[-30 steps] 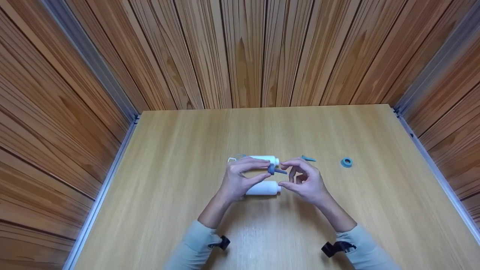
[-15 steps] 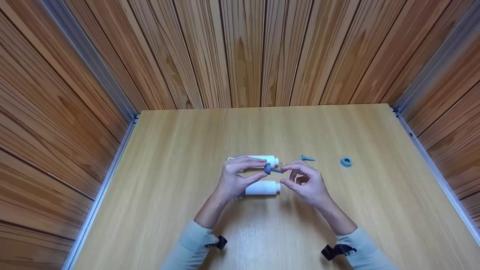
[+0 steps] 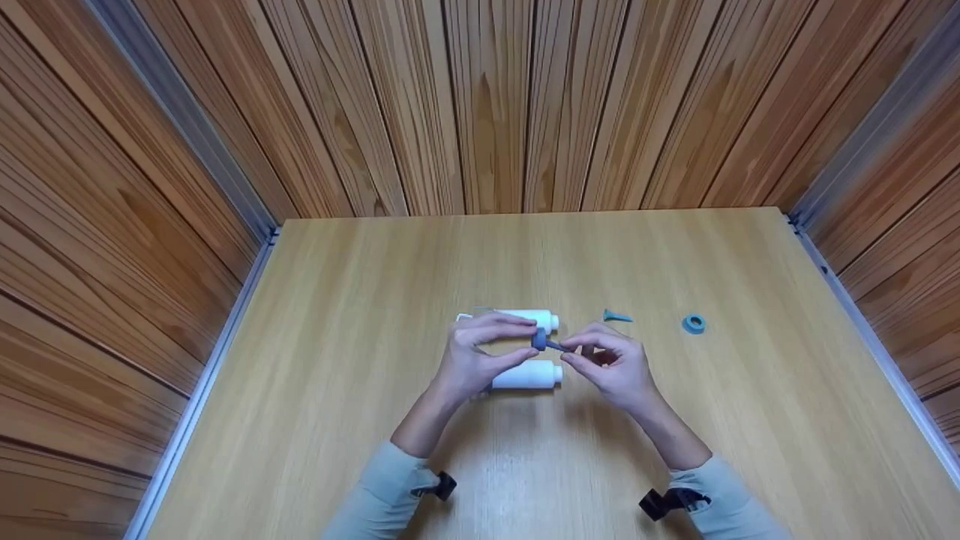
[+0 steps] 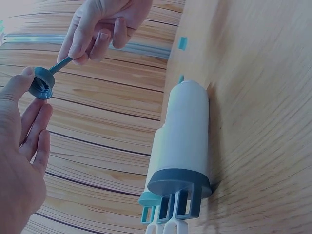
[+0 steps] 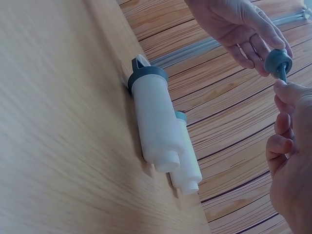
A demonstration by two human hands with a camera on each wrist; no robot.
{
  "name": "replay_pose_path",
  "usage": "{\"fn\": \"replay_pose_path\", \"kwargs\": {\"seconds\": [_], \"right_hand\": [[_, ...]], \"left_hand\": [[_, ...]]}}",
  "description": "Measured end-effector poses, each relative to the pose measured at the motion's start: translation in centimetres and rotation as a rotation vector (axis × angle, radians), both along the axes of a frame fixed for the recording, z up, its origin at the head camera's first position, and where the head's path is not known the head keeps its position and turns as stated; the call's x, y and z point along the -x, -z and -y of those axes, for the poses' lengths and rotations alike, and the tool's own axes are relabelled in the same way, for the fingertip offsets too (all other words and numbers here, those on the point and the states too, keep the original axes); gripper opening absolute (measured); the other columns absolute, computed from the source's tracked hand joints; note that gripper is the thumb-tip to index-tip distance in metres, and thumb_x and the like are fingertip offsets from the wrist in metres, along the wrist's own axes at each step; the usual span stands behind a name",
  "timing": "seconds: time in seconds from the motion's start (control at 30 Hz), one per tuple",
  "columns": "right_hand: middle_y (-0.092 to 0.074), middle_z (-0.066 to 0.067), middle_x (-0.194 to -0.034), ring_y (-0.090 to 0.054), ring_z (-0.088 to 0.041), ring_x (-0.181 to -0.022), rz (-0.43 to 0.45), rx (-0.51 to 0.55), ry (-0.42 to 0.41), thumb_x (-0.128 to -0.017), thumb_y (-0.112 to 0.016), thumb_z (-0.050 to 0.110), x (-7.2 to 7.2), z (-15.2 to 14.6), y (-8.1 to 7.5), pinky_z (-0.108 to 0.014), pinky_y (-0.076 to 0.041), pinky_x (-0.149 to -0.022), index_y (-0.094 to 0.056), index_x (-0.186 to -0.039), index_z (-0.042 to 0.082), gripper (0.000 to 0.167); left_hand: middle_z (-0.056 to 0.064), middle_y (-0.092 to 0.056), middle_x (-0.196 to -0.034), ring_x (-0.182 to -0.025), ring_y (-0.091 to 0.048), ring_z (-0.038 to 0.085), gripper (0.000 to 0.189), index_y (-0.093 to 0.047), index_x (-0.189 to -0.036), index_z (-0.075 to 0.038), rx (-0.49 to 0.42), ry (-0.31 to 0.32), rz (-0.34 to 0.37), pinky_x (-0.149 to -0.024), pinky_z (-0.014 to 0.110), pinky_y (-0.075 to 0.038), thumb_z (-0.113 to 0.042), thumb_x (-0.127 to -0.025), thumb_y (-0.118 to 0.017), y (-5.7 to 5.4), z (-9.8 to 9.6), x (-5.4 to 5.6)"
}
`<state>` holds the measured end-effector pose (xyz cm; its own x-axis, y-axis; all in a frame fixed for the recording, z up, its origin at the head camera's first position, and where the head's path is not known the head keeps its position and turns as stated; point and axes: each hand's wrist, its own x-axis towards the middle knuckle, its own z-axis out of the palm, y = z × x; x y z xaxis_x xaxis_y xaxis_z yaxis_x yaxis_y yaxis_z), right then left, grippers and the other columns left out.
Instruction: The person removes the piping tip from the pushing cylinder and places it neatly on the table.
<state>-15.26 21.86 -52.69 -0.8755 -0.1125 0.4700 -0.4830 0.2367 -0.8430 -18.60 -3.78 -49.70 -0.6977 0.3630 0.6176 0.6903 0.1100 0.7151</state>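
Observation:
Above the table, the fingertips of my left hand [image 3: 474, 358] pinch a dark blue-grey ring-shaped cap [image 4: 44, 79] by its sides. A thin spout [image 4: 62, 64] of the same colour sticks out of the cap toward the right. My right hand [image 3: 613, 364] pinches the spout's free end between thumb and index finger. Under the hands, a white bottle [image 3: 527, 375] with a dark base lies on its side, bare neck to the right. Behind it lies a second white bottle [image 3: 534, 320], partly hidden by the left hand in the head view; its base [image 4: 148, 199] is teal.
To the right on the wooden table [image 3: 750, 420] lie a small teal spout [image 3: 617, 316] and a teal ring cap [image 3: 694, 324]. Both bottles have loop handles [image 4: 193, 204] at their bases. Wood-plank walls [image 3: 484, 112] enclose the table at the back and sides.
My right thumb and index finger, apart beside the spout earlier, have come together on its end. The left hand holds the cap with only slight shifts. Bottles and teal parts stay put.

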Motion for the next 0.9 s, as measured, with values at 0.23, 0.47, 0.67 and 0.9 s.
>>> {"fn": "replay_pose_path", "kwargs": {"seconds": [0.23,0.47,0.67,0.9], "right_hand": [[-0.078,0.003,-0.095,-0.063,-0.005,-0.071,0.004,-0.017,0.023,-0.091,-0.084,-0.013,-0.04,-0.08,-0.29,-0.019,-0.052,-0.06,-0.087,-0.107,0.004,0.023],[-0.078,0.006,-0.096,-0.063,-0.007,-0.073,0.014,0.006,0.016,-0.092,-0.082,-0.013,0.1,-0.15,-0.4,-0.019,-0.052,-0.062,-0.086,-0.106,0.003,0.021],[-0.079,0.005,-0.098,-0.065,-0.007,-0.076,0.01,0.017,0.002,-0.093,-0.082,-0.013,0.14,-0.17,-0.51,-0.018,-0.054,-0.063,-0.086,-0.107,0.002,0.021],[-0.076,0.011,-0.097,-0.062,-0.003,-0.077,0.037,0.043,-0.009,-0.093,-0.082,-0.014,0.07,0.26,-0.88,-0.016,-0.053,-0.063,-0.085,-0.105,0.0,0.018]], "left_hand": [[0.013,-0.087,-0.118,-0.119,-0.081,0.032,0.026,-0.087,-0.117,-0.004,0.0,0.017,0.003,-0.11,0.038,-0.064,-0.005,-0.091,-0.093,0.17,0.08,0.03],[0.017,-0.084,-0.121,-0.121,-0.079,0.034,0.026,-0.086,-0.115,-0.001,0.001,0.059,0.02,-0.114,0.039,-0.062,-0.003,-0.09,-0.093,0.11,-0.03,0.01],[0.018,-0.083,-0.122,-0.122,-0.079,0.035,0.025,-0.086,-0.115,0.0,-0.02,0.082,0.033,-0.114,0.038,-0.061,-0.001,-0.091,-0.092,0.13,-0.15,-0.06],[0.018,-0.085,-0.12,-0.118,-0.081,0.034,0.025,-0.086,-0.113,0.0,-0.025,0.09,0.017,-0.11,0.037,-0.064,-0.001,-0.089,-0.094,0.01,-0.49,-0.01]]}}
